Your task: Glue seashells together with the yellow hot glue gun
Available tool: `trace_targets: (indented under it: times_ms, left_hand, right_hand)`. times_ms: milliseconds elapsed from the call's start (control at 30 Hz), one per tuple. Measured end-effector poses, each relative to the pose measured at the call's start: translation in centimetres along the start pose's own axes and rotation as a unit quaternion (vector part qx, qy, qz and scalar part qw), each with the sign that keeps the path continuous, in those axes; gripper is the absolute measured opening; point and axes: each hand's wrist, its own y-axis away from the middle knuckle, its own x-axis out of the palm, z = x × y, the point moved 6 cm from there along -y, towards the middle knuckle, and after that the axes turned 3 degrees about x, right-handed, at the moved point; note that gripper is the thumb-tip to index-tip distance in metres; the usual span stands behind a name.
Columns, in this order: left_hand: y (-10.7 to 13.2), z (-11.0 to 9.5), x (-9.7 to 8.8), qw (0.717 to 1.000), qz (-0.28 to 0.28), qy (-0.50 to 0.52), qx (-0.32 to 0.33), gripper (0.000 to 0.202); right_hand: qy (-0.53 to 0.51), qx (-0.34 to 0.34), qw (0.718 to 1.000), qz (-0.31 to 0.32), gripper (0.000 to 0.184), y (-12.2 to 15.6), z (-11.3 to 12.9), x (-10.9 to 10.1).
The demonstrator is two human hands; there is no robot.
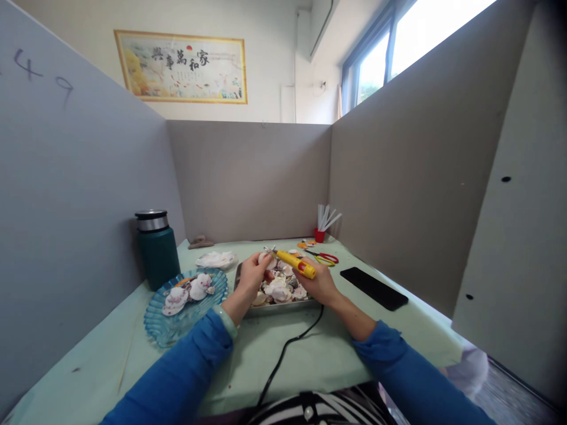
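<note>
My right hand is closed around a yellow hot glue gun with a red part on its side. Its metal tip points up and left, close to my left hand. That hand is closed, pinching a pale seashell partly hidden by the fingers. Both hands are above a metal tray heaped with seashells. From the glue gun's side, a black cord runs down over the table's front edge. The exact contact between tip and shell is too small to tell.
A blue glass plate with a shell figure stands left, beside a green bottle. Farther back are a white-filled dish, scissors and a red cup of white sticks. A black phone lies right. Partitions enclose the table.
</note>
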Motion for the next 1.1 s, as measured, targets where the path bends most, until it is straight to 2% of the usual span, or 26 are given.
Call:
trace_targets:
  times_ms: [600,900,1100]
  left_hand:
    - [0.17,-0.37,0.15,1.000,0.003,0.000,0.000,0.041]
    - [0.10,-0.23,0.06,1.000,-0.002,-0.013,-0.001,0.039]
    - [-0.01,0.01,0.01,1.000,0.000,-0.016,-0.003,0.039]
  right_hand:
    - [0.004,-0.005,1.000,0.002,0.015,0.01,-0.15,0.12]
    - [0.013,-0.009,1.000,-0.022,0.017,0.00,0.13,-0.23]
    - [0.011,-0.004,1.000,0.003,0.016,0.02,0.04,0.06]
